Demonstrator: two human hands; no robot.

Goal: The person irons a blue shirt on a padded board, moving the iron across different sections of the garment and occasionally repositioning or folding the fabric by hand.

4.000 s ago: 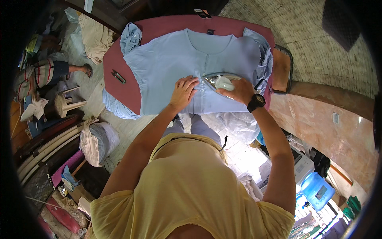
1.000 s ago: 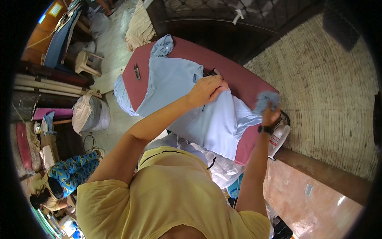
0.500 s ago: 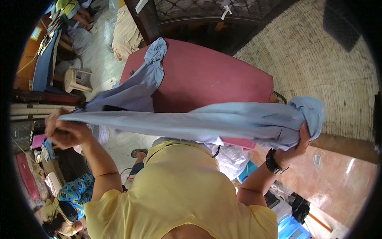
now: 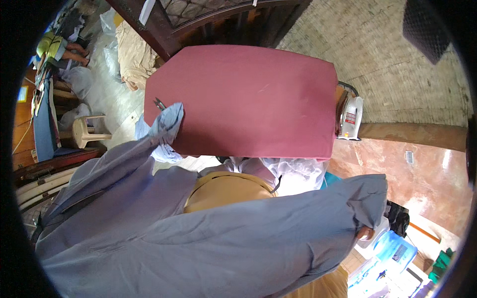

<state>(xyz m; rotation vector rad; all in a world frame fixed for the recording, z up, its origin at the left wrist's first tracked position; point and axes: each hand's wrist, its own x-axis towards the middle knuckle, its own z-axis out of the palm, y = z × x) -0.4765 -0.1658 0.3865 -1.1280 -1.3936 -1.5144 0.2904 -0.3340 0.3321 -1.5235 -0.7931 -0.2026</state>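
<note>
A large blue-grey garment with long sleeve-like parts is spread across the front of me, hiding most of my torso and both forearms. At its right end, by the folded cuff, fingertips of my right hand show, gripping the cloth; the rest of that hand is behind it. My left hand is hidden behind the fabric at the left. Another gathered end of the garment reaches up onto the near left corner of a padded board with a dark red cover. Small dark thread snips lie near the board's left edge.
A white and clear container stands at the board's right end. Clear plastic bags sit below its near edge. A beige stool and a person are at the left. Blue water jugs stand at the lower right.
The garment has come down and nearer to me, swinging off most of the red board. Both hands have lowered, and my left hand has passed out of sight. The snips now show.
</note>
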